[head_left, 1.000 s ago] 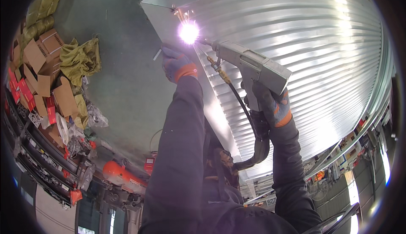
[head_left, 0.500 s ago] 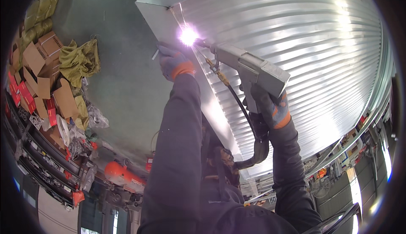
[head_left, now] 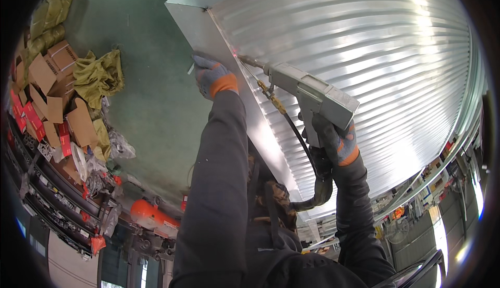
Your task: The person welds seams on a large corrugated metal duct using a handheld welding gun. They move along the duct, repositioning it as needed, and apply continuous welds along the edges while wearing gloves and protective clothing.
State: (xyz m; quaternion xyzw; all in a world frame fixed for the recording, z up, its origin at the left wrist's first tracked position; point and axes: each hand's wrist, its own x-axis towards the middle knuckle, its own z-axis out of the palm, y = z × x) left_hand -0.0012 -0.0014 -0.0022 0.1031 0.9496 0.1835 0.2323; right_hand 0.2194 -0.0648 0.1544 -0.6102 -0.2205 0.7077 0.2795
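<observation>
the right grip [head_left: 339, 136] grasps a grey gun [head_left: 316, 89]; the left grip [head_left: 214, 77] is by a ribbed metal panel [head_left: 344, 33], hold unclear.

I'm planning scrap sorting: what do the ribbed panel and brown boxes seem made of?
Ribbed panel: apparently bare sheet metal, shiny, from its silvery glare; which metal, I cannot tell. Brown boxes: probably cardboard, matte, judging by their folded sides.

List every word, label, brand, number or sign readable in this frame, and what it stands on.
Wording isn't copied out here.
Dark fabric sweatshirt: dark letters, partly lost in folds.
Orange cylindrical tank: pale lettering, too small to read.
Red oblong boxes: print too small.
Grey pistol-shaped metal tool: none legible.
</observation>
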